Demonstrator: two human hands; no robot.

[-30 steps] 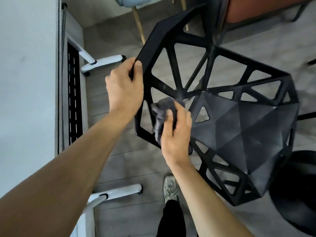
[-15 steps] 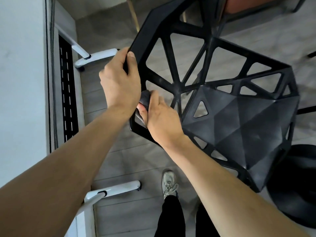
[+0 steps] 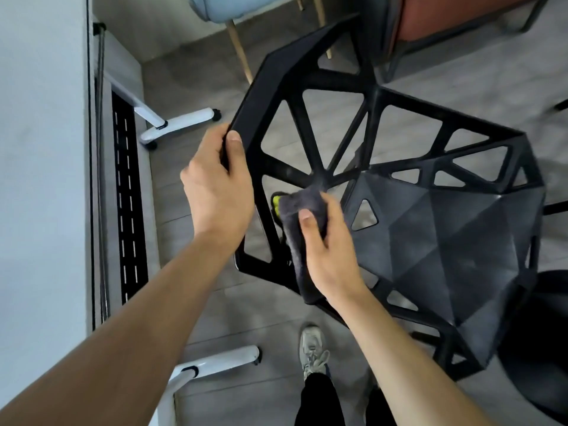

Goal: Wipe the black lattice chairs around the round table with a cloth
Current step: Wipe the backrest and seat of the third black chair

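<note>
Both hands are on the black lattice chair [image 3: 430, 235]. The left hand [image 3: 216, 192] grasps the outer edge of the chair's backrest: the thumb lies on the front face of the frame and the other fingers are curled behind the edge. The right hand [image 3: 330, 250] holds a dark grey cloth [image 3: 299, 229], with the thumb on top of the cloth and the fingers wrapped around it. It presses the cloth against the lower part of the backrest lattice, close to where the bars meet the seat. The cloth hangs down below the hand, over the lower bar of the frame. A small yellow-green piece [image 3: 276, 204] shows at the left edge of the cloth; I cannot tell what it is.

The chair stands on the grey floor [image 3: 491, 81] directly in front of the person, its backrest toward the left hand and its faceted seat to the right.

Below the chair, one grey sneaker [image 3: 313, 348] and black trouser legs [image 3: 319, 401] are visible. To the left is a white table [image 3: 40, 179] with white legs on castors [image 3: 184, 121]. At the top there is a light blue chair [image 3: 227, 7] with wooden legs, and beside it a reddish-brown seat [image 3: 461, 13]. A round black object [image 3: 544, 348] is at the right bottom corner, partly out of view.
</note>
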